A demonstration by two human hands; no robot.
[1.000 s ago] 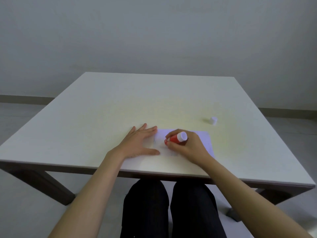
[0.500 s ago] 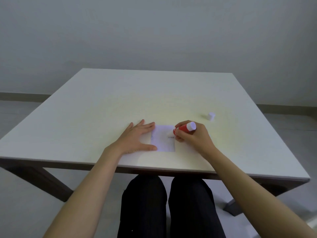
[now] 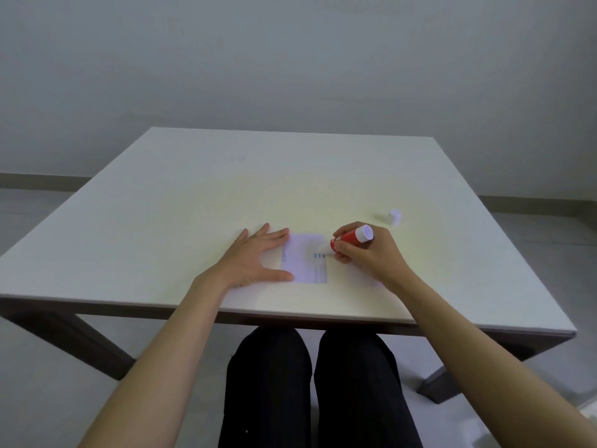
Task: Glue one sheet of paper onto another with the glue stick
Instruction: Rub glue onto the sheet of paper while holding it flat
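Glue stick (image 3: 350,240) is lying tilted in the right hand (image 3: 368,257), fingers closed around it, its tip touching the small sheet (image 3: 305,258). Left hand (image 3: 255,260) is pressing flat and open on the counter (image 3: 226,189), holding nothing; overlapping strokes out to the edges would probably be covering best.

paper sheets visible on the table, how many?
1 clearly: a small white printed paper sheet between the left hand and the right hand. A second may lie under the right hand; edges are too faint to confirm.

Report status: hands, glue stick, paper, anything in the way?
Left hand flat, pinning paper. Right hand gripping glue stick, tip on paper. Cap off, standing aside. Nothing blocking.
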